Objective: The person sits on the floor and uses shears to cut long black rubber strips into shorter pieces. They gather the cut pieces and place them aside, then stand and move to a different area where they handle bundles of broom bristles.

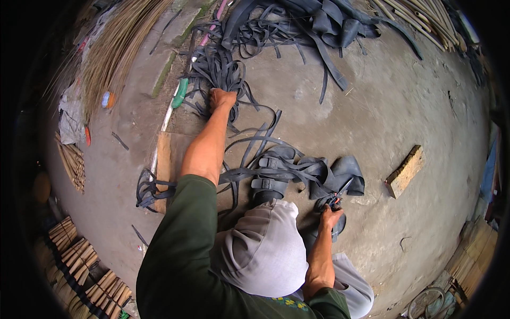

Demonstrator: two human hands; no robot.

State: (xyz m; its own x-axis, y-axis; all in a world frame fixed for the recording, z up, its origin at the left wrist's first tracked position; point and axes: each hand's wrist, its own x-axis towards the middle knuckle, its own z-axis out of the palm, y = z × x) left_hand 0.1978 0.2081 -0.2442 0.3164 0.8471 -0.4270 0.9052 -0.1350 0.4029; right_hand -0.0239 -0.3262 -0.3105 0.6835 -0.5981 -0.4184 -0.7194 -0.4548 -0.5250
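Stretched out ahead, my left hand point(222, 99) is closed on the near end of a bunch of dark rubber strips point(219, 69) on the floor. My right hand point(332, 217), low and to the right, grips a pair of scissors point(336, 199) with orange-red on the handles, blades pointing up and right. Just beyond them lies a wide piece of dark rubber sheet point(348, 171). Long loose strips point(244, 173) run across my sandalled foot point(270, 184) toward that sheet. My right fingers are partly hidden by the scissors and dark rubber.
A rubber heap point(340, 24) lies at the far side. A wooden block point(405, 171) rests to the right. On the left are a pale pole point(166, 119), a green handle point(180, 93), a wooden board point(163, 159), long thin stalks point(114, 50) and bundled sticks point(79, 255).
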